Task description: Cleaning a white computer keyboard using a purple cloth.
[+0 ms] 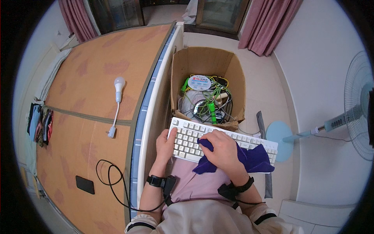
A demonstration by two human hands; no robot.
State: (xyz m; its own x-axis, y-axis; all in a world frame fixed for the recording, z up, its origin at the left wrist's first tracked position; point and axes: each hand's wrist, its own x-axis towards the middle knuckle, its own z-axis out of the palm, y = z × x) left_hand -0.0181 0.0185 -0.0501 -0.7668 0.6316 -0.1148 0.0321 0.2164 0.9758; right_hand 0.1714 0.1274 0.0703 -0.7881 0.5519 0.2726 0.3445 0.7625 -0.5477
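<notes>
A white computer keyboard (187, 142) lies tilted across my lap, its far edge close to the cardboard box. My left hand (166, 144) grips its left end, the thumb on top near the corner keys. In my right hand (220, 149) is a dark purple cloth (257, 159), pinched by the fingers over the middle keys. The cloth drapes over the right part of the keyboard and hides many keys there. Both wrists wear black straps with small devices.
Ahead stands an open cardboard box (207, 60) holding tangled cables and green-handled items. The bed (84, 158) on my left carries a light bulb on a plug-in holder (118, 90), a black phone (85, 185) and a black cable (110, 175). A standing fan (359, 108) is at right.
</notes>
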